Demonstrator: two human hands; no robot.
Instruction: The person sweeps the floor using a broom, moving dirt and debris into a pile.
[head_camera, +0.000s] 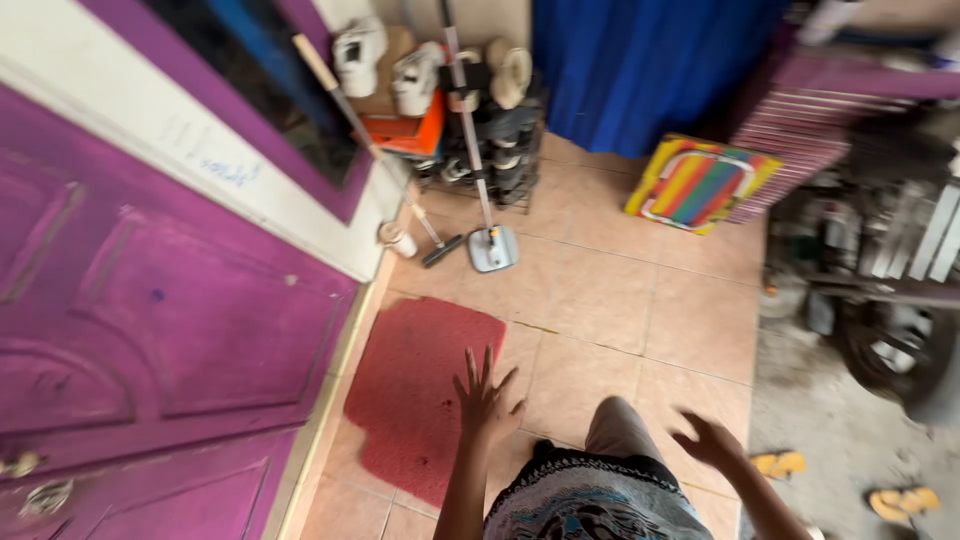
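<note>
Head view: left hand (484, 398) fingers spread wide, empty, hovering over right edge of red doormat (425, 390) on tiled floor (640, 300). Right hand (712, 440) loosely open, blurred, empty, above tile near knee. Purple door (150, 330) at left. Mop (492, 247) and broom (440, 250) leaning by shoe rack (490, 140) further ahead. Yellow sandals (780, 463) at right.

One view only, from the person's head, tilted steeply down and forward over a tiled floor (610, 300). The person's own body and both raised hands fill the near bottom edge. A purple door (150, 320) runs close along the left side; a shoe rack (480, 120) and blue curtain (640, 70) stand farther off at the top. The picture is motion-blurred, most at the right.
</note>
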